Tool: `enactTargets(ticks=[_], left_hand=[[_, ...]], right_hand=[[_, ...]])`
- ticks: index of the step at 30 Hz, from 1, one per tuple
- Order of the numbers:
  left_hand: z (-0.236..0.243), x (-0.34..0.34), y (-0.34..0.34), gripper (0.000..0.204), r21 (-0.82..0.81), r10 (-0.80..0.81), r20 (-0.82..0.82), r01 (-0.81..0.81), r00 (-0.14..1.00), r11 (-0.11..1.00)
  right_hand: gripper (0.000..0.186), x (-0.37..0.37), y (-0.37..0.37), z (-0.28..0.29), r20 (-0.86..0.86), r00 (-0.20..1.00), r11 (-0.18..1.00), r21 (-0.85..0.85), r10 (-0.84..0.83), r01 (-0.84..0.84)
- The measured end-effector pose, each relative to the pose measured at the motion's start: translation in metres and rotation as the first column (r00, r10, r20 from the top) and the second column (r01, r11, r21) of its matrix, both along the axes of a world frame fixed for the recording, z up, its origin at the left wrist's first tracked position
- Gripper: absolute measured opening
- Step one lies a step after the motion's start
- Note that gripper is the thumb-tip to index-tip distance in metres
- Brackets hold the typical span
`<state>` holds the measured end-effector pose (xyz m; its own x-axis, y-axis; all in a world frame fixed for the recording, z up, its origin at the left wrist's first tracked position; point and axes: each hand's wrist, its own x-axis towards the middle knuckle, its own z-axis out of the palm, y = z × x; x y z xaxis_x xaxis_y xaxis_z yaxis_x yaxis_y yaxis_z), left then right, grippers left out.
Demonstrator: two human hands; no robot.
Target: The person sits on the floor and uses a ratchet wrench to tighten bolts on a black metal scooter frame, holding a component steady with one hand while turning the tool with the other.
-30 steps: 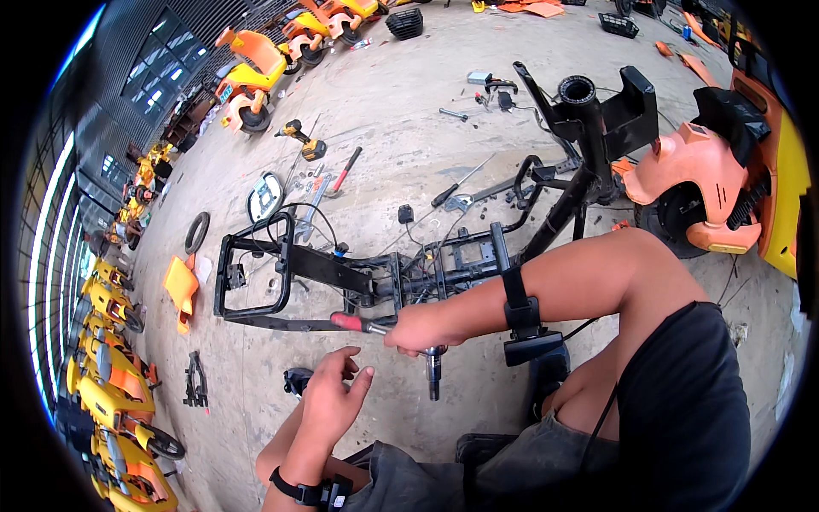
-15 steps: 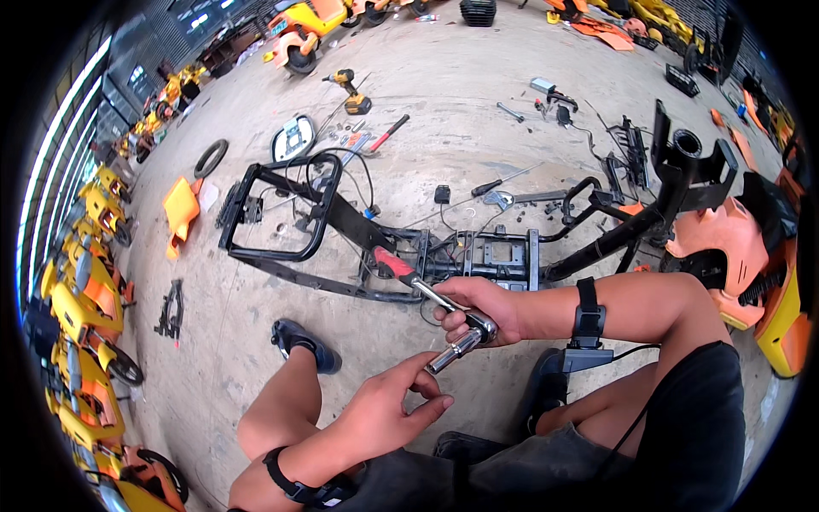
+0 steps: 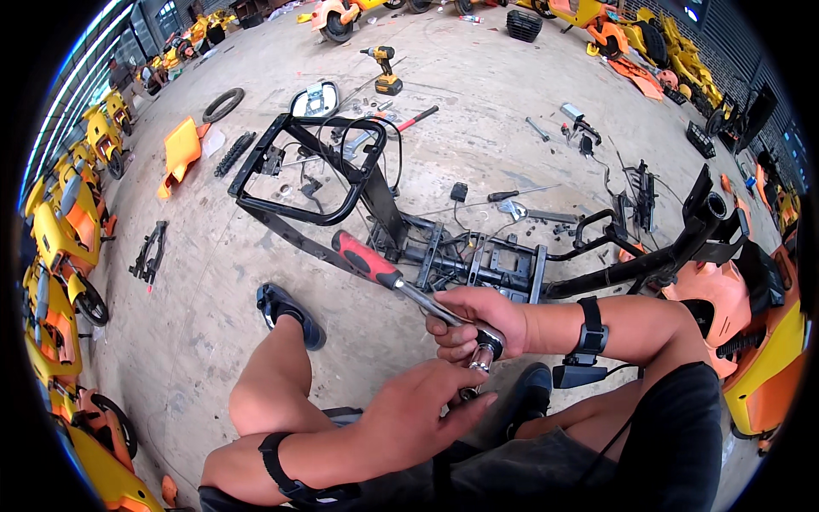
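Observation:
My right hand (image 3: 482, 324) is closed around the head end of a ratchet wrench (image 3: 422, 299), whose red and black handle points away to the upper left. A shiny metal socket (image 3: 483, 357) sticks out of the ratchet's head toward me. Thumb and fingers of my left hand (image 3: 414, 410) close round the socket's lower end, partly covering it. Just beyond both hands a black scooter frame (image 3: 401, 243) lies on the concrete floor, with its looped bar at the left and its steering tube at the right.
Beyond the frame lie a yellow cordless drill (image 3: 387, 72), a red-handled tool (image 3: 418, 118), a screwdriver (image 3: 512, 194) and small loose parts. An orange panel (image 3: 179, 154) and a tyre (image 3: 223, 104) are at the left. Orange-yellow scooters (image 3: 64, 230) line the left side; orange bodywork (image 3: 712, 294) stands close right.
The ratchet wrench has been turned so its socket points more toward me. My left hand has moved right and taken hold of the socket's end. The view has shifted slightly.

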<state>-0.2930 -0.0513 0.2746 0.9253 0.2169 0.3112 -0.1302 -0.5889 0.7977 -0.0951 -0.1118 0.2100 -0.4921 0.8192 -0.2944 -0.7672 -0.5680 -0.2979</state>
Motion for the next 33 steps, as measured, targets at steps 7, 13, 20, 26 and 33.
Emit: enactTargets(ticks=[7,13,20,26,33], left_hand=[[0.004,-0.001,0.006,0.033,0.001,0.057,0.045,-0.057,0.997,0.998],[0.006,0.002,0.009,0.033,0.003,0.041,0.065,-0.041,0.997,0.999],[0.003,0.005,0.012,0.038,0.194,-0.126,0.118,0.101,0.985,0.976],[0.002,0.022,0.034,0.028,0.428,-0.322,0.169,0.225,0.932,0.875],[-0.002,0.020,0.047,0.010,0.321,0.078,-0.084,-0.047,0.993,0.946]], right_hand=[[0.043,0.013,-0.003,0.014,0.016,0.992,0.988,0.089,-0.128,0.126],[0.044,0.018,-0.007,0.021,0.024,0.988,0.984,0.102,-0.150,0.147],[0.045,0.015,-0.021,0.018,0.077,0.985,0.982,0.125,-0.155,0.145],[0.042,0.017,-0.029,0.013,0.145,0.979,0.985,0.114,-0.142,0.126],[0.043,0.004,-0.035,-0.028,0.759,0.641,0.988,0.157,-0.113,-0.012]])
